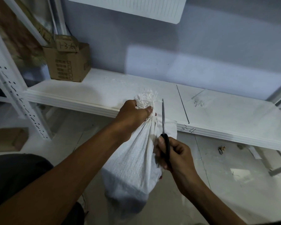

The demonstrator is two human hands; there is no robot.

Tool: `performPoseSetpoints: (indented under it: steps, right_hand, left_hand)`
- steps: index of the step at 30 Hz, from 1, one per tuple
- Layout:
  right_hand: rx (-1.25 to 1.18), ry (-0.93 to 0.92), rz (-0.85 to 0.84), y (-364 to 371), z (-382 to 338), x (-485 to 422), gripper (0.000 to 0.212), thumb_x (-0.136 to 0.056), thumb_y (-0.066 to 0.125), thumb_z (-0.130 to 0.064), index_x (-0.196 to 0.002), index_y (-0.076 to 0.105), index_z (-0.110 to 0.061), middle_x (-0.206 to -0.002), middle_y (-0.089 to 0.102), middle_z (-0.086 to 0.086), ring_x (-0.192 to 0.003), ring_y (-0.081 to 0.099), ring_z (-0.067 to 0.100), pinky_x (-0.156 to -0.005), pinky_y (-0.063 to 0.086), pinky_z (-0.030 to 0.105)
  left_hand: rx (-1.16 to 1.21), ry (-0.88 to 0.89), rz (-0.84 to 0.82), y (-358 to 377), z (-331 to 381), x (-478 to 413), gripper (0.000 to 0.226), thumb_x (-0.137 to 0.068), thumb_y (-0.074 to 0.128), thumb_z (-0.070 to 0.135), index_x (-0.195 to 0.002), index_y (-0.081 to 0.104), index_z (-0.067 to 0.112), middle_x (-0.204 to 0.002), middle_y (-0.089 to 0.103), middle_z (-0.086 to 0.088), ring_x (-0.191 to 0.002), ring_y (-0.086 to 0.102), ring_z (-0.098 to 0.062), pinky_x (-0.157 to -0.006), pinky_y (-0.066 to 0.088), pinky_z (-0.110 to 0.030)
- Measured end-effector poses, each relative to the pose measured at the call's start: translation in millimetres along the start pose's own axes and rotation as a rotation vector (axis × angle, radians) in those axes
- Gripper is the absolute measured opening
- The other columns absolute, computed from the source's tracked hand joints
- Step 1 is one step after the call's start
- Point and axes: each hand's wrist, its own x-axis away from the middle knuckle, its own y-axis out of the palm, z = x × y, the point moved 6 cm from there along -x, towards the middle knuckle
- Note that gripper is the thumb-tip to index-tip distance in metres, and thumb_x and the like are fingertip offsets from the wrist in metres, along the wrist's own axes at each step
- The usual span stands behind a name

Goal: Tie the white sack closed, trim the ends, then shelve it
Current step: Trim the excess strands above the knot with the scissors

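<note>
A white woven sack (133, 168) hangs in front of the shelf, its neck bunched tight. My left hand (135, 113) grips that neck, and a frayed tuft of white ends (145, 97) sticks up above my fist. My right hand (175, 153) holds black-handled scissors (163, 127) beside the sack. Their blades point up, closed or nearly so, with the tip just right of the frayed tuft. A flap of the sack lies over the shelf's front edge near the blades.
A white shelf board (217, 111) marked "3-4" spans the view at hand height. A cardboard box (68, 62) stands at its back left. A perforated white upright (15, 95) rises at left. Small debris (221, 150) lies on the pale floor below.
</note>
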Motion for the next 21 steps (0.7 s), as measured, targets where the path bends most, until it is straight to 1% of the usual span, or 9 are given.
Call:
performPoseSetpoints:
  steps: [3, 5, 7, 9, 11, 14, 16, 18, 21]
  right_hand:
    - [-0.065, 0.002, 0.020, -4.8, -1.5, -3.7, 0.046, -0.072, 0.074, -0.052, -0.075, 0.071, -0.006, -0.059, 0.059, 0.003, -0.046, 0.045, 0.011, -0.046, 0.037, 0.024]
    - [-0.102, 0.008, 0.057, -9.9, -3.9, -6.9, 0.042, -0.070, 0.072, -0.053, -0.074, 0.071, -0.010, -0.060, 0.061, 0.002, -0.048, 0.047, 0.011, -0.048, 0.038, 0.024]
    - [-0.160, 0.050, 0.083, -16.4, -3.2, -10.9, 0.036, -0.071, 0.069, -0.051, -0.069, 0.071, -0.015, -0.061, 0.062, 0.002, -0.049, 0.047, 0.011, -0.047, 0.039, 0.022]
    - [-0.210, 0.094, 0.035, -16.5, -1.4, -13.2, 0.034, -0.074, 0.067, -0.049, -0.068, 0.070, -0.015, -0.062, 0.060, 0.001, -0.051, 0.044, 0.012, -0.044, 0.037, 0.019]
    - [-0.185, 0.120, -0.027, -13.1, 1.3, -12.8, 0.038, -0.073, 0.067, -0.051, -0.070, 0.071, -0.012, -0.062, 0.060, 0.002, -0.050, 0.044, 0.012, -0.044, 0.036, 0.019]
    - [-0.075, 0.132, -0.052, -9.7, 4.8, -9.7, 0.049, -0.069, 0.065, -0.056, -0.077, 0.074, -0.009, -0.066, 0.065, 0.003, -0.048, 0.046, 0.009, -0.048, 0.038, 0.019]
    - [-0.017, 0.146, -0.020, -13.2, 7.9, -10.6, 0.048, -0.073, 0.064, -0.053, -0.081, 0.076, -0.007, -0.069, 0.070, 0.002, -0.049, 0.049, 0.007, -0.050, 0.042, 0.019]
    - [0.002, 0.171, 0.045, -22.1, 11.9, -13.9, 0.041, -0.081, 0.064, -0.043, -0.085, 0.077, -0.004, -0.072, 0.072, 0.004, -0.050, 0.051, 0.006, -0.053, 0.047, 0.019]
    - [0.086, 0.176, 0.075, -31.1, 14.9, -18.1, 0.029, -0.091, 0.061, -0.025, -0.093, 0.075, 0.001, -0.079, 0.072, 0.008, -0.053, 0.056, 0.007, -0.058, 0.053, 0.019]
  left_hand:
    - [-0.024, -0.039, -0.010, 0.0, 0.2, 2.7, 0.070, -0.078, 0.069, 0.046, -0.133, 0.053, 0.005, -0.133, 0.062, -0.018, -0.118, 0.061, -0.033, -0.103, 0.048, -0.045]
    - [-0.021, -0.047, -0.010, -1.2, 1.5, 3.6, 0.080, -0.073, 0.069, 0.052, -0.135, 0.052, 0.004, -0.138, 0.059, -0.019, -0.124, 0.058, -0.037, -0.106, 0.046, -0.050]
    - [0.000, -0.043, 0.000, -4.1, 3.3, 4.2, 0.090, -0.059, 0.068, 0.059, -0.132, 0.056, 0.008, -0.133, 0.064, -0.012, -0.119, 0.062, -0.031, -0.104, 0.048, -0.047]
    - [0.001, -0.027, 0.020, -7.5, 3.7, 2.7, 0.079, -0.060, 0.066, 0.055, -0.126, 0.061, 0.010, -0.124, 0.069, -0.005, -0.111, 0.066, -0.024, -0.102, 0.050, -0.043]
    - [-0.010, -0.021, 0.028, -9.6, 3.0, 1.8, 0.075, -0.063, 0.065, 0.053, -0.124, 0.062, 0.011, -0.122, 0.070, -0.003, -0.111, 0.066, -0.023, -0.102, 0.050, -0.043]
    - [-0.029, -0.015, -0.011, -9.9, 5.6, 7.0, 0.088, -0.056, 0.077, 0.061, -0.127, 0.059, 0.012, -0.125, 0.068, -0.001, -0.111, 0.065, -0.018, -0.100, 0.051, -0.038]
    - [-0.066, 0.031, -0.067, -9.0, 8.7, 11.6, 0.070, -0.059, 0.089, 0.046, -0.115, 0.061, 0.015, -0.111, 0.072, 0.006, -0.100, 0.067, -0.007, -0.089, 0.053, -0.026]
    - [-0.142, 0.098, -0.084, -11.5, 9.2, 12.9, 0.058, -0.058, 0.093, 0.029, -0.107, 0.065, 0.016, -0.102, 0.075, 0.005, -0.093, 0.070, -0.009, -0.086, 0.055, -0.028]
    - [-0.359, 0.199, -0.038, -14.9, 12.2, 14.3, 0.050, -0.062, 0.090, 0.021, -0.106, 0.067, 0.016, -0.101, 0.075, 0.003, -0.093, 0.070, -0.014, -0.086, 0.052, -0.027]
